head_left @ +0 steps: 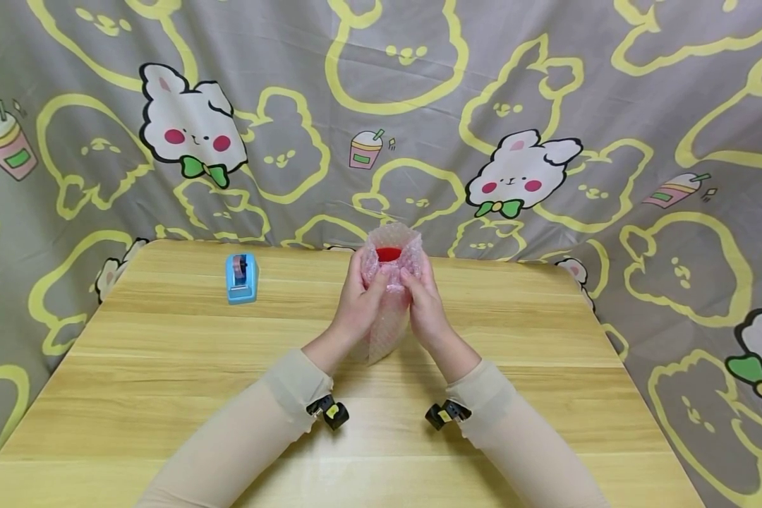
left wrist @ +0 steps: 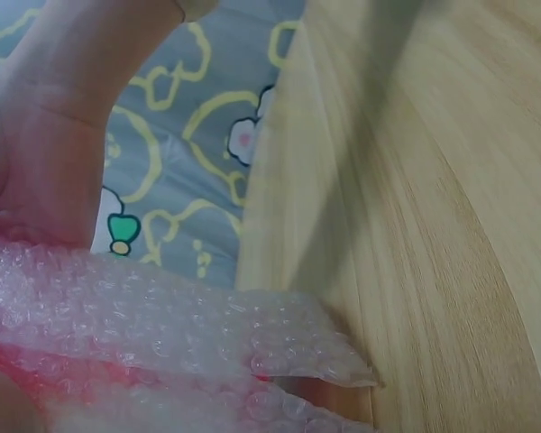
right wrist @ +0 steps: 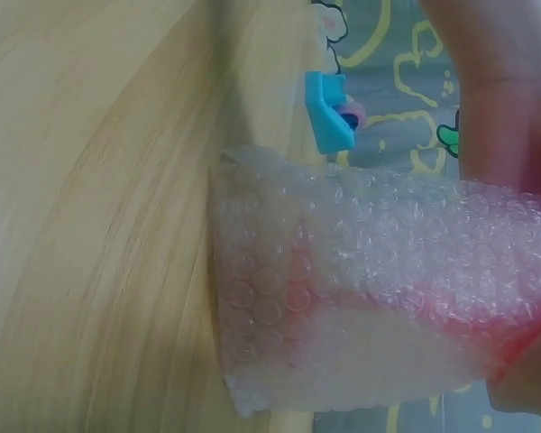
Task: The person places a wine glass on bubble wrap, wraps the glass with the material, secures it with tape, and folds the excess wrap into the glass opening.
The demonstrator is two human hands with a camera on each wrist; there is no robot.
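Note:
A sheet of clear bubble wrap (head_left: 390, 317) is wrapped upright around a red object (head_left: 389, 254) with a rounded top, at the middle of the table. The red shows through its open upper end; the object's kind is hidden by the wrap. My left hand (head_left: 358, 296) grips the wrapped bundle from the left side, thumb on the near face. From the right, my right hand (head_left: 425, 300) holds it likewise, both thumbs close together near the top. In the right wrist view, the lower edge of the bubble wrap (right wrist: 270, 298) is near or on the tabletop.
A blue tape dispenser (head_left: 241, 279) with a roll of tape stands at the table's back left. The wooden table (head_left: 165, 395) reaches back to a grey curtain (head_left: 292, 42) with cartoon prints. Small black cameras sit on both wrists.

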